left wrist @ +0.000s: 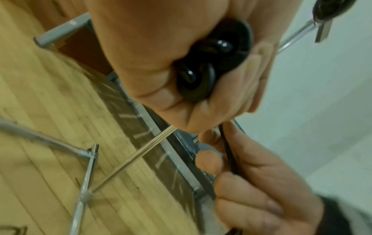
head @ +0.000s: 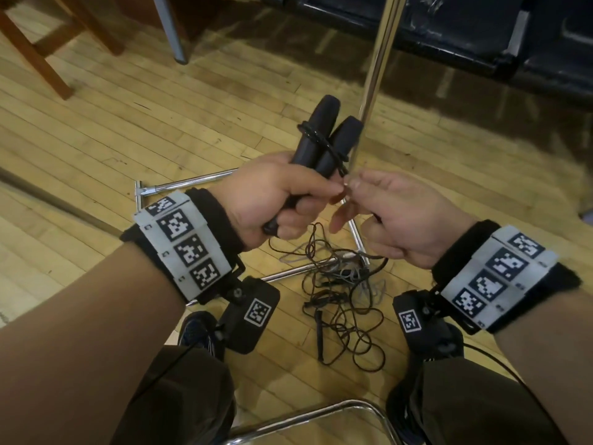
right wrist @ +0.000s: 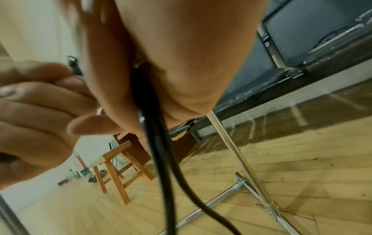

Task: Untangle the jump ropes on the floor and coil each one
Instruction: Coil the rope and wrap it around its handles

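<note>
My left hand point(head: 272, 194), at frame centre, grips both black handles point(head: 324, 136) of one jump rope; my right hand point(head: 385, 213) pinches its cord point(head: 333, 155). Step: wrapping cord round handles. Next, feed slack from the tangled ropes point(head: 343, 290) lower centre.

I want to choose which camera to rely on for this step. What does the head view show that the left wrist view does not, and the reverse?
Only the head view shows the tangled ropes lying on the wooden floor, the upper ends of the two black handles with cord wound round them, and both wristbands.

Only the left wrist view shows the handles' butt ends inside the fist.

Both show the left hand gripping the handles, the right hand pinching the black cord, and the chrome stand.
</note>
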Tool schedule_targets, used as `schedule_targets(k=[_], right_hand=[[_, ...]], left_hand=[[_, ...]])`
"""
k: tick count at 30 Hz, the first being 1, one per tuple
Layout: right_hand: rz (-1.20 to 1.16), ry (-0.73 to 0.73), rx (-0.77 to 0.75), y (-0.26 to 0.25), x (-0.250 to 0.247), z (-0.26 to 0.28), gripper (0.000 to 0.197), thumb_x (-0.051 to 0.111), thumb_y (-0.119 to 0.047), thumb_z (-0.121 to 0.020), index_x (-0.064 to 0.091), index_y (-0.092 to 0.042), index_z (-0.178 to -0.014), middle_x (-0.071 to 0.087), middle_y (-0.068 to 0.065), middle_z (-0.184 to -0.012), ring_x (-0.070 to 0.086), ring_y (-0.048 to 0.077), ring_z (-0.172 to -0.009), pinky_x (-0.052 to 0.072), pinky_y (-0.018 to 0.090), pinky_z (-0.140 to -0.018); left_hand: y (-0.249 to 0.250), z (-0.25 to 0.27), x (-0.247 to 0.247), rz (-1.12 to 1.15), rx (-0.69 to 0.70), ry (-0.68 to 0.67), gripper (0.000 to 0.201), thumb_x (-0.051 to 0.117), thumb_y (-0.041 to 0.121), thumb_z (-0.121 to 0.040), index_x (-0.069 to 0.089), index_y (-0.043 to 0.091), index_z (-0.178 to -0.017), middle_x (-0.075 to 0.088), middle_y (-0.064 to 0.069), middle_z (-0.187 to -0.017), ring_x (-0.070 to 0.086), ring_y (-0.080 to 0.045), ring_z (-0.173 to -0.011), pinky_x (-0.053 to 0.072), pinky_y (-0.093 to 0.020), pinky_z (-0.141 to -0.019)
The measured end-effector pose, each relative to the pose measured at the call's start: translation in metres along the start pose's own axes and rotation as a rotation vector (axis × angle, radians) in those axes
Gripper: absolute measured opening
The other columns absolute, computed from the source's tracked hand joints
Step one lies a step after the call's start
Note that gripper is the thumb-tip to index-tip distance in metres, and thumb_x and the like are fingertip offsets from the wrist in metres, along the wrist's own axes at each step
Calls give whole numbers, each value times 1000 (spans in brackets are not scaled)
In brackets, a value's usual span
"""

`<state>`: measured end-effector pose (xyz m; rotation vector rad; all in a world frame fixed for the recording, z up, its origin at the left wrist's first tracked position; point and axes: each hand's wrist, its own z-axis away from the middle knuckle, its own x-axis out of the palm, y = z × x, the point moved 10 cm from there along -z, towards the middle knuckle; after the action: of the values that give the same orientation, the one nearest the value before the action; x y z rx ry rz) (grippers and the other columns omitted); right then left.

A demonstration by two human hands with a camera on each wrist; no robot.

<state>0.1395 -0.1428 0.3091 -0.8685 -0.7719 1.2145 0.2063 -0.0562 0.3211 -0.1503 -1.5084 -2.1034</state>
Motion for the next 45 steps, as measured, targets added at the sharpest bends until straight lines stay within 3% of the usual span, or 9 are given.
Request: schedule_targets(k=[5, 9, 17, 24, 28, 30, 34, 40, 45], right_hand=[[786, 33, -50, 5, 7, -3, 20, 51, -38, -104, 65, -26, -100, 59, -10, -64, 50, 0, -49, 35, 15, -45], [1023, -12, -128, -5, 21, 6, 22, 53, -41, -103, 63, -26, -90, 59, -6, -69, 54, 3, -61, 38, 15, -51], [966, 29, -296, -26, 15, 17, 30, 56, -56, -90, 67, -30, -82, 64, -8, -71, 58, 6, -70, 45, 22, -55], [587, -60, -132, -4, -10, 12, 36, 73, -48, -76, 73, -13, -85, 71, 1, -76, 64, 5, -67, 53, 18, -61], [125, 13, -5, 7, -23, 9, 12, 59, -14, -96, 68, -9, -90, 67, 4, -85, 66, 9, -66, 56, 19, -60], [216, 78, -60, 4, -27, 7, 24, 48, -6, -104, 66, -6, -89, 61, 6, -77, 56, 15, -61, 50, 18, -54], [406, 102, -31, 10, -20, 1, 42, 42, -31, -109, 64, 4, -99, 49, 7, -64, 44, 21, -58, 48, 22, -52], [751, 33, -19, 10, 2, -4, 29, 47, -39, -106, 67, -19, -100, 58, 2, -74, 56, 16, -61, 53, 39, -62], [973, -22, -72, 7, 24, -2, 16, 53, -40, -103, 62, -29, -94, 67, -4, -81, 64, 12, -73, 53, 34, -65]], left_hand=[[-23, -1, -40, -304, -209, 357, 12, 64, 5, -95, 54, 11, -91, 47, 1, -55, 36, -11, -39, 33, -22, -35], [-22, 2, -63, -750, -302, 531, 9, 66, 12, -92, 58, 13, -92, 56, -4, -66, 46, -17, -47, 38, -26, -43], [-57, -9, -6, -1474, -423, 93, 20, 53, 21, -102, 51, 26, -83, 55, 4, -80, 49, -8, -66, 34, -21, -54], [-61, -9, 43, -1436, -311, -175, 21, 60, 29, -100, 54, 33, -81, 61, 6, -79, 56, -9, -65, 42, -21, -56], [-31, -7, 39, -1057, -142, -60, 9, 73, 29, -93, 65, 29, -90, 67, 8, -72, 60, -3, -57, 49, -19, -55], [-16, -5, 29, -782, -86, 23, 12, 76, 18, -90, 66, 22, -85, 63, 7, -60, 56, -7, -46, 45, -20, -43], [-7, -4, -3, -501, -84, 209, 17, 73, 3, -87, 60, 12, -79, 55, -1, -55, 43, -16, -38, 37, -22, -36], [-16, 1, -42, -548, -218, 450, 17, 71, 9, -87, 63, 4, -102, 57, -2, -57, 44, -15, -40, 38, -25, -41], [-13, 3, -54, -925, -307, 537, 14, 66, 18, -91, 65, 9, -101, 65, -9, -77, 56, -22, -57, 47, -30, -51]])
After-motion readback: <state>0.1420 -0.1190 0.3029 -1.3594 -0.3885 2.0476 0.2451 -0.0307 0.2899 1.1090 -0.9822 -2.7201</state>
